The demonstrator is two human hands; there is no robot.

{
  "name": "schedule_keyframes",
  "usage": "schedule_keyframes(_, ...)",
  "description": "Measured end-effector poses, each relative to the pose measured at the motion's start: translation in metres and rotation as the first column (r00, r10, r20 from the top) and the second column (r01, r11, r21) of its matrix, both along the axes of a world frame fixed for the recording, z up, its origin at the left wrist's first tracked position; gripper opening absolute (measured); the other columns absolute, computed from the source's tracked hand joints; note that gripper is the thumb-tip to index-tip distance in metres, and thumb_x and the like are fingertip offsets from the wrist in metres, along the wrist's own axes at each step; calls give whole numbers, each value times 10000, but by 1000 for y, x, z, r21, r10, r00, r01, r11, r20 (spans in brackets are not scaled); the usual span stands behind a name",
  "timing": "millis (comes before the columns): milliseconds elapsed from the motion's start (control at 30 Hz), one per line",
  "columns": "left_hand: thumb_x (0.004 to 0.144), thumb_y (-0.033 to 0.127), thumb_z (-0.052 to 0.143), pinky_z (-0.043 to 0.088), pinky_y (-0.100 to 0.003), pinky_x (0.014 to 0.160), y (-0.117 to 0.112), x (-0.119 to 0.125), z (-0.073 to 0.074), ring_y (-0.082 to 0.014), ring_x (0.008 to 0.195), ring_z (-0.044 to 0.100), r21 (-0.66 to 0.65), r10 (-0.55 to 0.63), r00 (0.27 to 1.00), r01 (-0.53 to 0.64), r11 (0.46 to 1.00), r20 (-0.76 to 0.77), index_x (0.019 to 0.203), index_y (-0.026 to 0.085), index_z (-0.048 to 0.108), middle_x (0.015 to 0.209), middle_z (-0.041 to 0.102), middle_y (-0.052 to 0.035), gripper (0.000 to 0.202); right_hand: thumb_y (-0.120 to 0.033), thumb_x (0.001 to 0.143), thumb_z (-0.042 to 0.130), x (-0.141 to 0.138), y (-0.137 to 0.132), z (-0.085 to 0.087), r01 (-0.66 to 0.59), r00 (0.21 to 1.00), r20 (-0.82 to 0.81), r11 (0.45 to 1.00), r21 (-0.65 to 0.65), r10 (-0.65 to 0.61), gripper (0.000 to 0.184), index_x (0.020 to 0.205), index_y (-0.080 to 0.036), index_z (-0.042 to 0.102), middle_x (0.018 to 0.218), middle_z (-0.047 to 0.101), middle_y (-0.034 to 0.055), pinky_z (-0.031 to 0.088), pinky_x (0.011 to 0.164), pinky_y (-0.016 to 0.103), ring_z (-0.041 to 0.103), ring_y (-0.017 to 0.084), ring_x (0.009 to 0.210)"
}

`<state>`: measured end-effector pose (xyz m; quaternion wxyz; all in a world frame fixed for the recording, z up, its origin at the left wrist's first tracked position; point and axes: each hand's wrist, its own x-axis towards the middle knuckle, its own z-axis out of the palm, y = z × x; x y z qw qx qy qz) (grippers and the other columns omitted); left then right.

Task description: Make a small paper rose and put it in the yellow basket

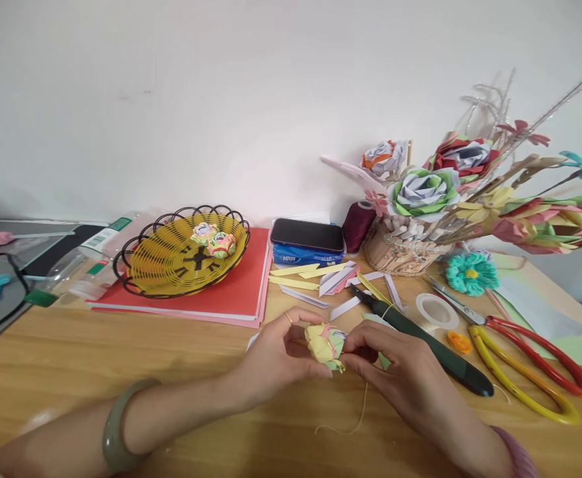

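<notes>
Holding a small yellow-green paper flower point(326, 345) between both hands, near middle of the tabletop point(121, 358). Our left hand point(275, 355) is clamped on its left side with thumb and fingers; our right hand point(400, 372) pinches its right side. A thin thread point(355, 418) trails from the flower toward us. Just right we see a dark-handled tool point(435, 348), tape roll point(433, 311), scissors point(524, 358). Far left: yellow wire basket point(181, 252) with two paper buds point(214, 240), on red paper point(241, 292). Far right: paper-rose bouquet point(420, 219).
</notes>
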<state>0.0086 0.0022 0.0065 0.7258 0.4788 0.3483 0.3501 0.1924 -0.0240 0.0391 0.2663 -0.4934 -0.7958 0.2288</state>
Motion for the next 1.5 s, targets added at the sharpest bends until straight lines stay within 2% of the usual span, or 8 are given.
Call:
schedule_keyframes(267,535,185,797,452,-294,761,1,-1,-1,-148,860,580,20,34,999,-33,999,-30,966,192,514,915,636,-18,516,-163,883,456,0,-2,-3,-42,999,31,989,142,38,145,827,-185,588,768,613,30,435,596,262,570,142,675)
schedule_keyframes(500,514,149,799,454,-285,753,3,0,1,-134,814,608,-86,-12,1000,10,996,-12,957,185,496,885,663,-16,538,-143,829,493,-3,-2,0,1,1000,1,999,39,-1,162,678,-183,534,631,564,-2,396,492,229,513,117,551)
schedule_keyframes(667,503,120,796,448,-272,760,4,-1,2,-130,836,600,-80,-35,999,34,996,-7,945,178,517,901,658,-15,525,-165,820,536,-1,1,5,-25,998,-51,998,-60,22,140,690,-191,584,646,601,-3,409,502,219,537,116,570)
schedule_keyframes(767,510,123,795,449,-271,756,3,-1,2,-128,819,605,-74,-24,1000,24,997,4,950,182,520,885,660,-9,522,-177,827,533,0,1,7,-54,995,-88,998,-31,51,128,721,-196,602,674,616,3,422,516,219,552,118,590)
schedule_keyframes(933,502,130,802,450,-274,746,3,-1,2,-140,819,608,-86,-18,1000,19,996,7,952,190,523,858,657,-4,533,-148,813,516,-3,0,9,-35,997,-67,999,19,37,157,669,-188,563,631,572,0,420,493,224,520,116,550)
schedule_keyframes(1100,508,122,796,441,-277,745,3,0,2,-139,826,594,-56,-9,1000,10,998,28,945,196,528,889,646,-6,518,-152,829,532,-2,1,10,-82,990,-117,996,-18,80,124,771,-196,631,712,605,17,433,520,224,554,118,609)
schedule_keyframes(1300,484,98,792,434,-287,745,0,1,3,-154,846,582,-47,3,999,-1,999,41,927,191,540,919,635,-16,518,-118,796,557,-2,1,12,-56,992,-111,997,-44,51,152,665,-192,579,650,569,-8,412,496,212,520,106,570)
schedule_keyframes(1500,495,105,790,437,-280,740,0,2,3,-144,822,587,-47,0,1000,2,999,28,943,190,523,897,642,-16,529,-134,837,511,-2,-1,4,-40,998,-37,996,77,43,137,717,-188,547,674,558,-4,416,526,216,522,108,587)
